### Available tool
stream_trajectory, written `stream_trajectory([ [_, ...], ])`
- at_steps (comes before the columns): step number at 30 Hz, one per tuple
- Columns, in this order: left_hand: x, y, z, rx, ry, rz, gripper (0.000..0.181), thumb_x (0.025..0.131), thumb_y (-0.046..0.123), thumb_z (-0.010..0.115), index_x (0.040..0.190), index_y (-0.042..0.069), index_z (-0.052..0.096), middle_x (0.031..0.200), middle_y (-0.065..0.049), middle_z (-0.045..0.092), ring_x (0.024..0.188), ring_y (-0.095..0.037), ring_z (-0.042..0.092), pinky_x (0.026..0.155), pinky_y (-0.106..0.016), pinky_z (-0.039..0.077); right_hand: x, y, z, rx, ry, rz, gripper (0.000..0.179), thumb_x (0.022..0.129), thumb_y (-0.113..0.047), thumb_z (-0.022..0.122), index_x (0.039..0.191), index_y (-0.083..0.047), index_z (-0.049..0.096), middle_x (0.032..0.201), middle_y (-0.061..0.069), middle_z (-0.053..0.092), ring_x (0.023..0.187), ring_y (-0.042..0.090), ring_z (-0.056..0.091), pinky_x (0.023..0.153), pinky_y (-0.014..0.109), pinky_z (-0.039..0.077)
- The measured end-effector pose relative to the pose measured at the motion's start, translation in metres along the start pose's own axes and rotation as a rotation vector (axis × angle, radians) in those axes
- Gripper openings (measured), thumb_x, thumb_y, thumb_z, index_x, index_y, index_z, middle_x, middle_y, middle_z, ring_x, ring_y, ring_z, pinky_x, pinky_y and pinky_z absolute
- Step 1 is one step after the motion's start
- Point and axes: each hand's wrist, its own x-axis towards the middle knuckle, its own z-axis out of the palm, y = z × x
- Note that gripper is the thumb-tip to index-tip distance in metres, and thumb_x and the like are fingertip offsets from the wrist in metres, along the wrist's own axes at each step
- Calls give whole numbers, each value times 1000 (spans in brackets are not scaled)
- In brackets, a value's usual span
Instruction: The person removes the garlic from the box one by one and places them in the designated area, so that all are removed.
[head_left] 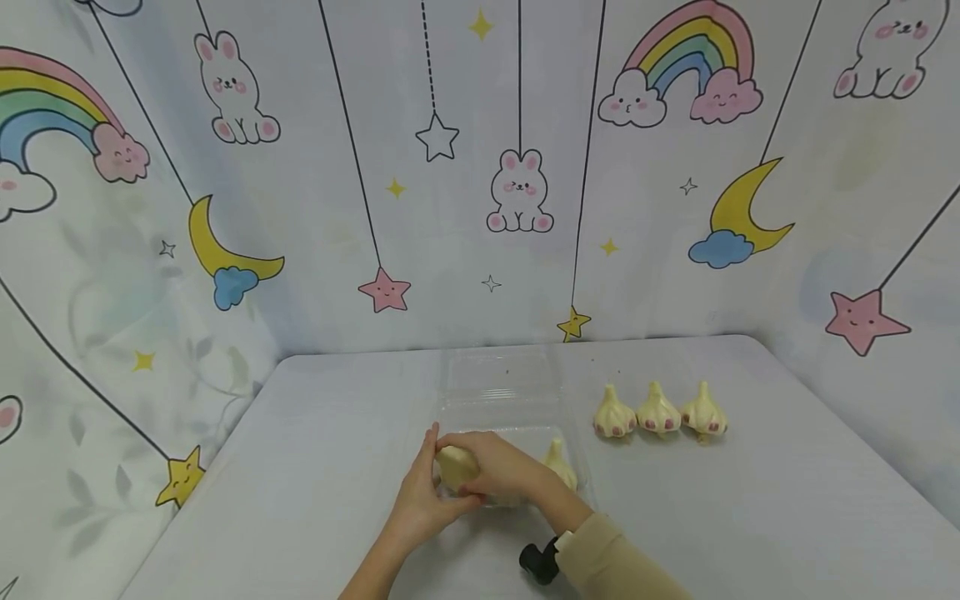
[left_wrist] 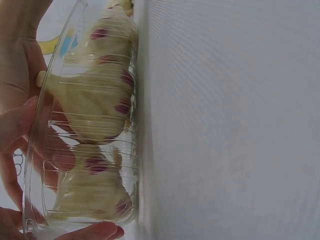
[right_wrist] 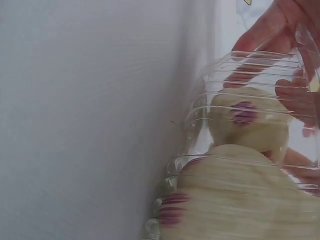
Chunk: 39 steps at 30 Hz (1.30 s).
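A clear plastic clamshell box (head_left: 517, 431) lies on the table, its lid (head_left: 498, 375) folded back behind it. My right hand (head_left: 498, 467) reaches into the left end and grips a garlic bulb (head_left: 456, 468), thumb in front and fingers over the top. My left hand (head_left: 418, 504) holds the box's left front corner, its fingers along the end and its thumb at the front rim. Another garlic bulb (head_left: 558, 468) sits in the right end. Through the ribbed wall in the left wrist view, garlic bulbs (left_wrist: 92, 100) with purple patches stand side by side.
Three garlic bulbs (head_left: 659, 411) stand in a row on the white table (head_left: 337, 433), right of the box. A black camera piece (head_left: 538, 562) is at the right sleeve. A cartoon-printed curtain (head_left: 465, 250) hangs along the table's back and sides.
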Motion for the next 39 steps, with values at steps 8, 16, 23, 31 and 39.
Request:
stream_trajectory([
  [8, 1, -1, 1, 3, -8, 9, 114, 67, 28, 82, 144, -2, 5, 144, -28, 22, 128, -46, 27, 96, -58, 34, 4, -5, 3, -138, 14, 17, 71, 69, -6, 78, 130, -24, 46, 104, -5, 59, 87, 8, 50, 74, 26, 44],
  [16, 1, 0, 1, 23, 4, 5, 114, 66, 29, 82, 144, -2, 6, 144, -27, 23, 128, -46, 27, 96, -60, 32, 6, -4, 6, -167, 27, 38, 71, 68, -8, 78, 129, -24, 46, 102, -4, 59, 85, 9, 50, 73, 26, 44],
  [23, 0, 1, 1, 26, 10, -17, 115, 64, 31, 83, 145, 0, 7, 145, -26, 23, 127, -46, 27, 95, -61, 31, 2, 0, 2, -113, 76, 3, 69, 70, -9, 74, 130, -26, 45, 114, -3, 56, 89, 10, 50, 74, 26, 43],
  [31, 1, 0, 1, -11, -14, 9, 113, 67, 26, 82, 145, 0, 6, 146, -29, 17, 128, -46, 26, 93, -54, 39, -3, 2, -9, 64, 109, -20, 66, 71, -15, 78, 128, -22, 45, 120, 1, 56, 106, 22, 55, 74, 25, 47],
  [39, 0, 1, 1, 30, 0, -15, 112, 66, 32, 82, 145, 0, 9, 146, -28, 17, 129, -46, 24, 95, -57, 35, -11, 6, -15, 217, 146, -22, 67, 71, -15, 79, 128, -22, 44, 119, 12, 55, 103, 28, 56, 70, 22, 50],
])
